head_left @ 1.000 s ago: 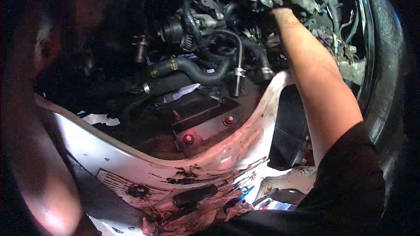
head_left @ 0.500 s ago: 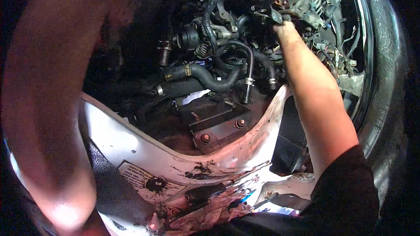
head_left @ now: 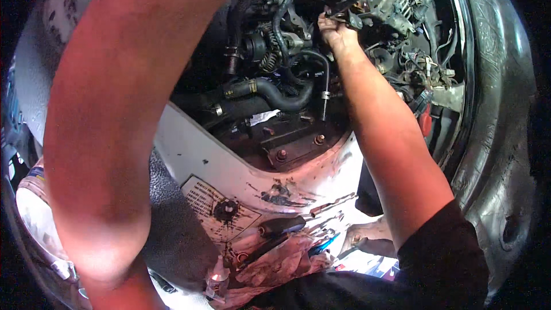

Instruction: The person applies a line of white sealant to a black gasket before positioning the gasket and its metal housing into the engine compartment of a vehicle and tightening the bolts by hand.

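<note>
My right arm reaches up the right side into the engine bay. My right hand (head_left: 337, 33) is at the top, beside a dark metal bracket (head_left: 354, 21), with its fingers curled. What they hold, if anything, is hidden behind dark parts. My left arm crosses the left side and bends over the engine; its hand lies beyond the top edge. Below and left of my right hand are a ribbed pulley (head_left: 268, 60), a thin black hose with a clamp (head_left: 326, 95) and a thicker curved black hose (head_left: 278, 100).
A stained pale body panel (head_left: 195, 149) crosses the front. On it lie a dark-handled tool (head_left: 281, 225), a crumpled rag (head_left: 275, 264), a small clear bottle (head_left: 217, 278) and a blue object (head_left: 325, 244). Loose wiring (head_left: 427, 66) hangs at right, beside a dark fender (head_left: 488, 109).
My right hand has moved left and shows more of its fingers beside the bracket. My left arm has shifted right across the view. The view itself has shifted somewhat.
</note>
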Action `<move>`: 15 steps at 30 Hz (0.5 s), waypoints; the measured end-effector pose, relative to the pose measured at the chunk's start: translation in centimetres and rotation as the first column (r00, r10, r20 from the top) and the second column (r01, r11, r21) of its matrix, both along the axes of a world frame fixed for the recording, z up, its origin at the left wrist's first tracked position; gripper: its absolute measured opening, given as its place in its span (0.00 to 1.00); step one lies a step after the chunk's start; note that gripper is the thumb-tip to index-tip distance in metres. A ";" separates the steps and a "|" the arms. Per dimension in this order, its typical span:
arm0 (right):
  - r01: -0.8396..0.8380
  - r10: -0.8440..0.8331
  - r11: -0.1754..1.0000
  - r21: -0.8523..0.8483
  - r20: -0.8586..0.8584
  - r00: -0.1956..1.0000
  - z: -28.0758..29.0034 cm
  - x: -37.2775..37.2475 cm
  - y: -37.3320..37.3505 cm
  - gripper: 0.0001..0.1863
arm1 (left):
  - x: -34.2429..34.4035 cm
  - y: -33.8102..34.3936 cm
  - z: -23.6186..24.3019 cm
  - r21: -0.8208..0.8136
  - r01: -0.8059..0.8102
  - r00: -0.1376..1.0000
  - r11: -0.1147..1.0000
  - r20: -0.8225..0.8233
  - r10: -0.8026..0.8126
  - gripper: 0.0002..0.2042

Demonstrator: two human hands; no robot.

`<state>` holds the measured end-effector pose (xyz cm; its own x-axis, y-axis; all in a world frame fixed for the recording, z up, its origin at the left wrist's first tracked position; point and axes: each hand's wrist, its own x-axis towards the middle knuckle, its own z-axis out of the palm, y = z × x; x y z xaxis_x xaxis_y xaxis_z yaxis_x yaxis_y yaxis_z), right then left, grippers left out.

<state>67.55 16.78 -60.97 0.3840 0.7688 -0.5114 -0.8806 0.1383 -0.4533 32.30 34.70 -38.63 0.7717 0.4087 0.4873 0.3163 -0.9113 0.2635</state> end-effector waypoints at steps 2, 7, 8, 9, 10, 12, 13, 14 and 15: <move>0.500 -0.458 0.847 -0.180 0.229 0.859 1.9 -3.7 1.6 0.15 | -0.7 -0.5 0.2 -0.066 0.021 0.999 0.998 0.029 -0.019 0.09; 0.296 -0.175 0.861 -0.413 0.307 0.936 2.1 -2.3 2.3 0.15 | 0.5 1.8 -0.4 -0.151 0.064 0.998 0.986 -0.002 -0.065 0.09; 0.301 -0.179 0.861 -0.410 0.310 0.934 1.9 -2.2 2.2 0.15 | 0.7 1.8 -0.7 -0.130 0.066 0.997 0.989 0.050 -0.060 0.09; 0.329 -0.249 0.890 -0.316 0.266 0.931 1.7 -2.1 2.0 0.12 | 0.8 1.7 -1.1 -0.119 0.071 0.995 0.990 0.077 -0.062 0.09; 0.359 -0.314 0.907 -0.219 0.215 0.925 1.5 -2.1 1.8 0.10 | 0.9 1.7 -1.5 -0.105 0.072 0.993 0.992 0.106 -0.061 0.10; 0.199 -0.198 0.980 -0.028 0.029 0.980 1.4 -2.5 1.0 0.10 | 0.5 1.2 -1.4 0.031 0.042 0.981 0.999 0.186 -0.047 0.11; 0.240 -0.240 0.969 -0.064 0.009 0.971 1.1 -2.7 1.5 0.10 | 0.3 1.0 -1.3 0.077 0.031 0.976 0.997 0.211 -0.046 0.11; 0.282 -0.284 0.955 -0.098 -0.009 0.959 1.0 -3.0 2.1 0.10 | 0.0 0.8 -0.2 -0.035 0.018 0.996 0.999 0.087 -0.015 0.12; 0.355 -0.328 0.919 -0.174 0.163 0.930 1.3 -3.4 2.6 0.11 | 0.0 0.7 0.1 -0.088 0.006 1.000 0.996 0.024 -0.004 0.12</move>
